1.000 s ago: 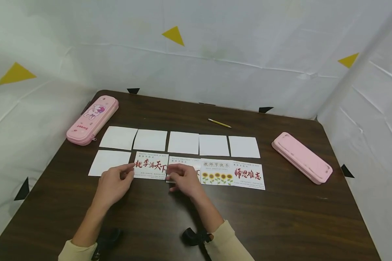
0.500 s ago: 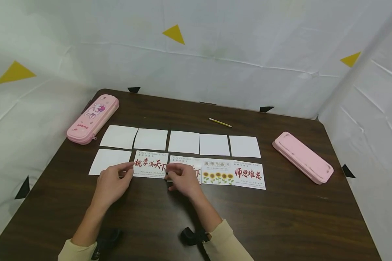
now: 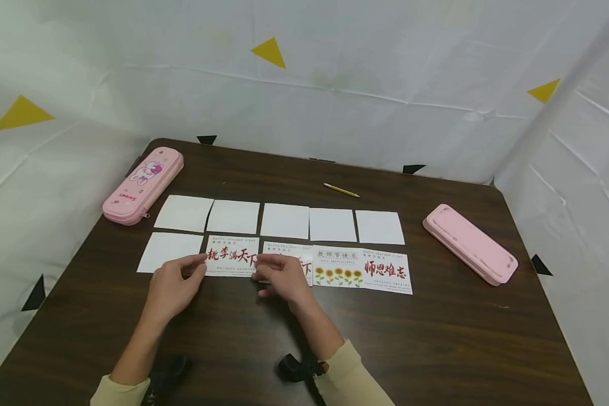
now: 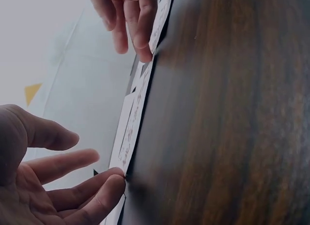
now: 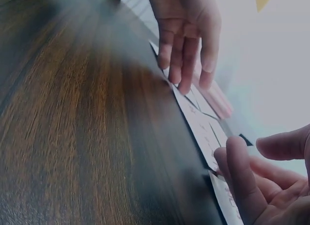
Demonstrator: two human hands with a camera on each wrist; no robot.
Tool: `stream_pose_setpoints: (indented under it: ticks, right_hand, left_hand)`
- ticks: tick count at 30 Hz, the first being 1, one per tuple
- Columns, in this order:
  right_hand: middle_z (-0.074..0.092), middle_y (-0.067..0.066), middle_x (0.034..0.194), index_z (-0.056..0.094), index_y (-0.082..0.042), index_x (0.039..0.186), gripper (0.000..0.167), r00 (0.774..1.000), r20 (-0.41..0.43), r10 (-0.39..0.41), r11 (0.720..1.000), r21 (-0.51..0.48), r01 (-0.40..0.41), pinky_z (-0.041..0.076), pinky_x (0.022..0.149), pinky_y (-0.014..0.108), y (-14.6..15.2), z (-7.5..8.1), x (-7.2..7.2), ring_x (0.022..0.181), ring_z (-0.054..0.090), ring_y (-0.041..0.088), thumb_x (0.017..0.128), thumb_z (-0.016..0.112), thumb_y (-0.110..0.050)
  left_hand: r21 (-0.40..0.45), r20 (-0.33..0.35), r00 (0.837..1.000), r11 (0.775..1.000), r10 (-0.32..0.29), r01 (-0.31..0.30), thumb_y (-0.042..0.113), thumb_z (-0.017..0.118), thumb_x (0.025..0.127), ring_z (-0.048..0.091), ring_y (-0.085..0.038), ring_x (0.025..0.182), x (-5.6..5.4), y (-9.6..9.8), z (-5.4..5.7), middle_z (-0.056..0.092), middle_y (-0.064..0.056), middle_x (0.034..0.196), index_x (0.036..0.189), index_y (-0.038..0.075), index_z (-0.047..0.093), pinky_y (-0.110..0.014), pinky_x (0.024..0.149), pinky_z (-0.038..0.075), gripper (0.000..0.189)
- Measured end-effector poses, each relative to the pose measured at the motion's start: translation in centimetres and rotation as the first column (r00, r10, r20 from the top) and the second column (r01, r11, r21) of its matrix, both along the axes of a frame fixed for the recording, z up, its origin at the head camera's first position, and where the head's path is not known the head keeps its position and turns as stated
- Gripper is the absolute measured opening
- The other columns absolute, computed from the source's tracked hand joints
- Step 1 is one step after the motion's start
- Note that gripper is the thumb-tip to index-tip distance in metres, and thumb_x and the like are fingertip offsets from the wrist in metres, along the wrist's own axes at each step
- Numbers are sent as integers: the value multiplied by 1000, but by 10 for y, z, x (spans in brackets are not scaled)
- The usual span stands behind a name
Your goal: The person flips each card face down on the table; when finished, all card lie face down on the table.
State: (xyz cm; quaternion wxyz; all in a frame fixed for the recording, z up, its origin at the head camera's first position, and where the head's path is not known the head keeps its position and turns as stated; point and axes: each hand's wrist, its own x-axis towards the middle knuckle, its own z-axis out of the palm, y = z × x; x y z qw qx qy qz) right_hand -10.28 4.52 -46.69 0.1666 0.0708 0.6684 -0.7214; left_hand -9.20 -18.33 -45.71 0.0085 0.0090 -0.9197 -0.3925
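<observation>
In the head view, a white greeting card with red Chinese lettering lies flat in the front row. My left hand has its fingertips at the card's left edge, fingers loosely extended. My right hand touches the right edge the same way and partly covers a second red-lettered card. Both wrist views show fingertips down at the card's border, thumbs raised and not gripping. Further right lie a sunflower card and another red-lettered card. A blank white card lies left of the touched card.
Behind them runs a row of several blank white cards. A pencil lies farther back. One pink pencil case is at the left edge, and a pink case or lid at the right. White sheeting surrounds the dark table.
The red-lettered card between my hands has slid slightly left, closer to the blank card. My right hand has shifted a little left with it; my left hand has barely moved.
</observation>
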Motion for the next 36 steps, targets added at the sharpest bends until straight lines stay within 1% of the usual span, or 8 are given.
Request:
stream_pose_setpoints:
  ticks: [3, 6, 10, 16, 21, 28, 32, 36]
  right_hand:
    - [68, 23, 113, 63, 8, 123, 32, 1000, 23, -17, 999, -32, 18, 57, 54, 31, 1, 0, 0, 94, 70, 34, 92, 62, 0]
    - [68, 24, 113, 62, 10, 123, 32, 999, 33, -31, 998, -48, 33, 57, 53, 30, 1, -1, -1, 92, 70, 33, 92, 61, 0]
    - [68, 24, 112, 63, 10, 122, 31, 999, 34, -30, 998, -51, 32, 57, 53, 29, 2, -2, -1, 90, 71, 30, 93, 61, -1]
    - [69, 22, 113, 64, 8, 122, 32, 1000, 7, 10, 1000, -24, -10, 57, 54, 31, 2, -2, 1, 90, 71, 28, 92, 63, -2]
    - [69, 18, 114, 67, 3, 121, 33, 997, -62, 47, 997, 69, -42, 57, 55, 31, 1, -1, 3, 85, 67, 23, 89, 67, -3]
    - [70, 18, 105, 70, 4, 115, 28, 988, -147, 42, 995, 91, -29, 58, 60, 33, -1, -2, 0, 82, 66, 23, 89, 63, 6]
    - [72, 18, 97, 73, 4, 110, 26, 983, -183, 6, 995, 97, 12, 57, 60, 31, -1, -2, -2, 75, 65, 15, 86, 66, 10]
    - [73, 16, 91, 75, 3, 103, 20, 974, -222, -47, 992, 107, 72, 57, 62, 29, -1, -2, -4, 69, 64, 8, 83, 72, 6]
  left_hand:
    - [38, -7, 1000, 999, 19, -18, 19, 62, 96, 65, -29, 93, 1, -1, -1, 71, -17, 105, 119, 3, 70, -40, 76, 44, 30]
    - [157, -13, 999, 986, 49, -47, 13, 65, 94, 69, -28, 89, 0, -1, -3, 70, -19, 105, 119, 1, 70, -34, 75, 53, 28]
    - [353, -11, 995, 931, 103, -93, 2, 71, 87, 72, -24, 74, -1, 1, -6, 68, -21, 100, 118, -1, 69, -27, 60, 57, 31]
    - [468, 23, 983, 867, 183, -172, -6, 71, 82, 70, -17, 65, -3, -1, -12, 65, -23, 96, 119, -1, 68, -29, 59, 58, 38]
    - [569, 102, 982, 800, 162, -191, -7, 71, 83, 70, -15, 71, -3, -8, -13, 63, -24, 102, 124, -5, 64, -30, 63, 59, 42]
    - [604, 186, 980, 778, 73, -172, 3, 70, 89, 68, -10, 76, 1, -18, -10, 64, -10, 103, 129, -9, 59, -30, 69, 58, 43]
    - [632, 184, 982, 761, 35, -146, 10, 66, 94, 69, -12, 79, 3, -22, -7, 66, -3, 108, 130, -11, 57, -29, 72, 58, 42]
    - [629, 138, 990, 768, 40, -119, 8, 67, 93, 70, -13, 79, 3, -21, -6, 70, 1, 102, 124, -13, 61, -28, 72, 58, 37]
